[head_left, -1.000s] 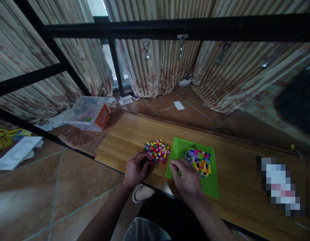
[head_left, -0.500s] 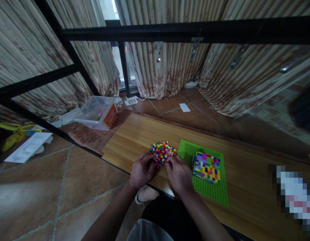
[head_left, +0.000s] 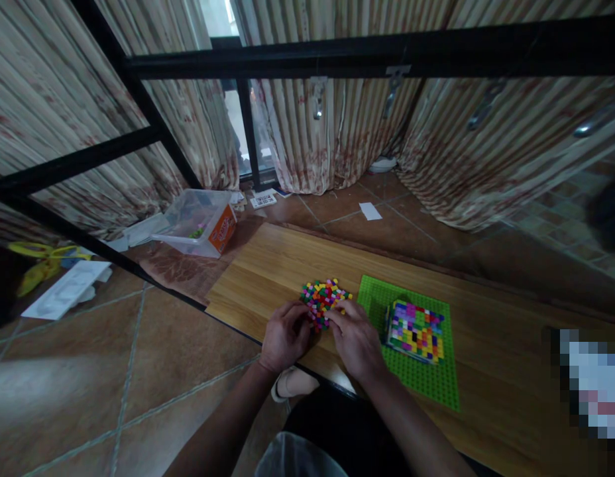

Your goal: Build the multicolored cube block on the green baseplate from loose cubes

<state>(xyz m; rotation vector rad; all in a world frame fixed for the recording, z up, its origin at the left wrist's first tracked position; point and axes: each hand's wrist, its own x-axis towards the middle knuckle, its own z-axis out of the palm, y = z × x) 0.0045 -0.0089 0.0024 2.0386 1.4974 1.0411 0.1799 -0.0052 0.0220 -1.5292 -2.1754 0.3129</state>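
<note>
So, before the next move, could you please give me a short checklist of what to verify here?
1. Small multicoloured loose bricks within reach: ok, piled on the brown wooden tabletop.
2. Left hand at the pile: ok, fingers at its near left edge.
3. Right hand at the pile: ok, fingers at its right side.
4. Brick in either hand's grip: cannot tell, the fingers hide it.
5. Rectangular multicoloured brick build on the flat green studded baseplate: ok, within its edges.
6. Whole baseplate in sight: not ok, the right hand hides its near left corner.
</note>
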